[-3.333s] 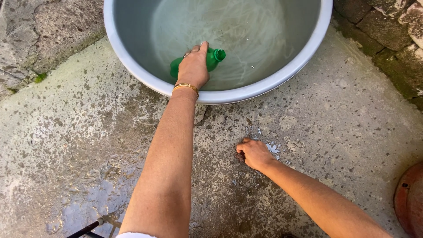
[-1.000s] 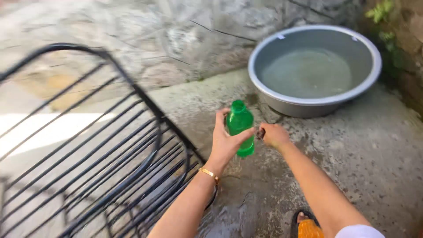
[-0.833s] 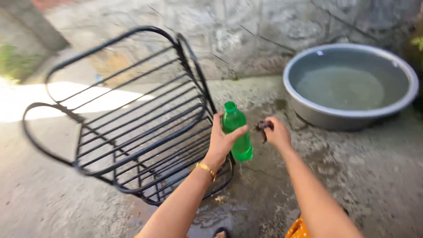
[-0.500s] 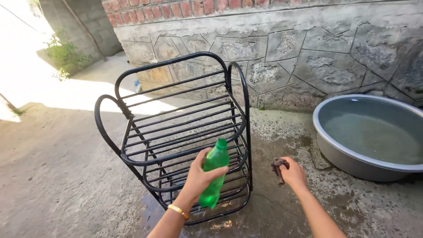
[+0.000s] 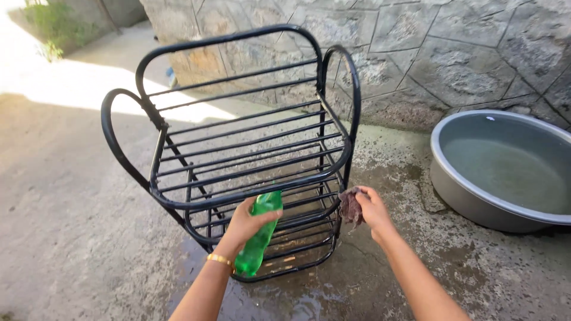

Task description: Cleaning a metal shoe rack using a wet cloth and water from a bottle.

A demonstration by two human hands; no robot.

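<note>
My left hand (image 5: 244, 223) grips a green plastic bottle (image 5: 259, 238), tilted with its neck up against the front rail of a black metal tiered rack (image 5: 238, 148). The rack stands on wet concrete in front of me. My right hand (image 5: 373, 208) holds a small dark brown rag (image 5: 350, 206) right at the rack's front right corner post. A gold bangle sits on my left wrist.
A grey metal basin (image 5: 452, 178) with water stands on the ground at the right, against a stone wall (image 5: 452, 41). The concrete (image 5: 476, 267) around the rack's base is wet. Sunlit ground and plants lie at the far left.
I lifted the green bottle out of the basin and turned left toward the rack. Both hands have closed in on the rack's front; the bottle tilted toward the rail and the rag reached the corner post.
</note>
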